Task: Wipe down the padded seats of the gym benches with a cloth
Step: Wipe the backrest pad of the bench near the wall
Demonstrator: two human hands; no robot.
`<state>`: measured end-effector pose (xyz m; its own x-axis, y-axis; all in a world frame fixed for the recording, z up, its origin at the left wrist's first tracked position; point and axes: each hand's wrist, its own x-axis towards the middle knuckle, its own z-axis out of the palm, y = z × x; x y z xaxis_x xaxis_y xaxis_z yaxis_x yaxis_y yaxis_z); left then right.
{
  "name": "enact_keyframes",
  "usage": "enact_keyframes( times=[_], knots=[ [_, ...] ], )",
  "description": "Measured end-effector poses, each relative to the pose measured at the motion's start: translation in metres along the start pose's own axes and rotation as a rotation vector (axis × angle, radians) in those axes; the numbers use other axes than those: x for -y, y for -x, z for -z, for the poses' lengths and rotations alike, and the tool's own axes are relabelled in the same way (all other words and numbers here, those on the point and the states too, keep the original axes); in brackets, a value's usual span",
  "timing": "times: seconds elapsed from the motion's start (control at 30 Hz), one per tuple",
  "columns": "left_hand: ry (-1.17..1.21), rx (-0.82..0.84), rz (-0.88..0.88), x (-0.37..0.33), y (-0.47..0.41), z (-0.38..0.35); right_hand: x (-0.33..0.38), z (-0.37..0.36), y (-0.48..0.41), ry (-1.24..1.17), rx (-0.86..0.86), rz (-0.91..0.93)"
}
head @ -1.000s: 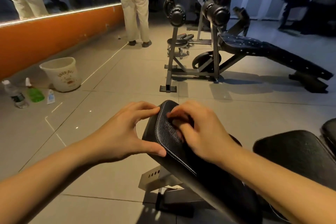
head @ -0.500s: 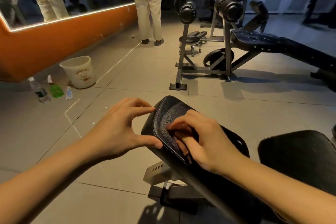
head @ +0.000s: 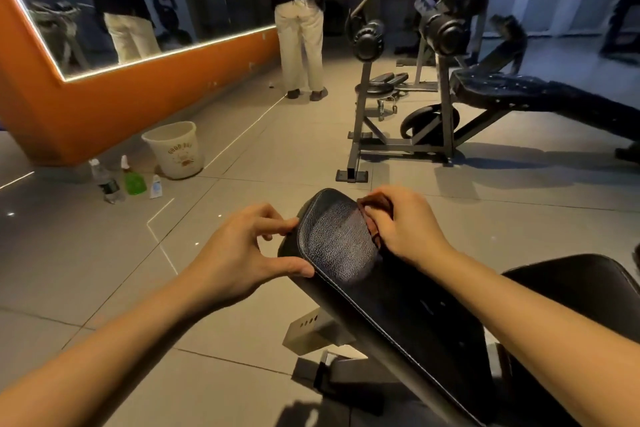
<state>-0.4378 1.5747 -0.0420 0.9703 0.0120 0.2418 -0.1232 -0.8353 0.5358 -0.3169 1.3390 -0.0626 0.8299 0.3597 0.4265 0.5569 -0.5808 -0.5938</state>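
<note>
R hand (head: pixel 405 229) w/ cloth (head: pixel 371 218) has slid from pad (head: pixel 336 246) centre to far-right rim, fingers bunched on cloth | L hand (head: pixel 242 253) same spot, thumb + index clamp left rim | tip: keep L brace, flatten cloth, do rim, then sweep down pad | room: floor (head: pixel 104 270) open on left; 2nd bench (head: pixel 571 288) close on right | cloth mostly hidden, prob. wadded
</note>
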Motion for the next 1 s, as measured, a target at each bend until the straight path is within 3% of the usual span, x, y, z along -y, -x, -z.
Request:
enact_keyframes(
  times=[0.1, 0.23, 0.27, 0.4, 0.43, 0.6, 0.67, 0.77, 0.8, 1.0],
  knots=[
    [-0.024, -0.030, -0.049, 0.005, 0.004, -0.007, 0.027, -0.014, -0.004, -0.007, -0.052, 0.001],
    [-0.019, -0.032, -0.051, 0.008, 0.004, -0.009, 0.052, -0.005, 0.051, -0.061, 0.196, 0.323],
    [-0.010, -0.039, -0.053, 0.009, 0.004, -0.010, 0.041, -0.003, 0.049, -0.038, 0.176, 0.299],
    [0.038, -0.059, -0.067, 0.011, 0.006, -0.013, -0.011, -0.003, 0.001, 0.032, -0.040, -0.085],
    [0.049, -0.061, -0.064, 0.011, 0.006, -0.012, -0.004, -0.008, 0.001, 0.034, -0.056, -0.097],
    [0.022, -0.047, -0.069, 0.011, 0.005, -0.012, 0.049, -0.007, 0.054, -0.050, 0.141, 0.291],
    [0.034, -0.051, -0.069, 0.011, 0.005, -0.012, 0.023, -0.002, 0.046, -0.002, 0.086, 0.200],
    [0.059, -0.052, -0.064, 0.011, 0.006, -0.013, -0.025, 0.005, 0.021, 0.076, -0.043, -0.131],
    [0.063, -0.052, -0.063, 0.011, 0.007, -0.013, -0.025, 0.004, 0.021, 0.081, -0.066, -0.167],
    [0.037, -0.068, -0.056, 0.009, 0.010, -0.013, 0.036, -0.002, 0.068, -0.087, 0.110, 0.249]
  ],
)
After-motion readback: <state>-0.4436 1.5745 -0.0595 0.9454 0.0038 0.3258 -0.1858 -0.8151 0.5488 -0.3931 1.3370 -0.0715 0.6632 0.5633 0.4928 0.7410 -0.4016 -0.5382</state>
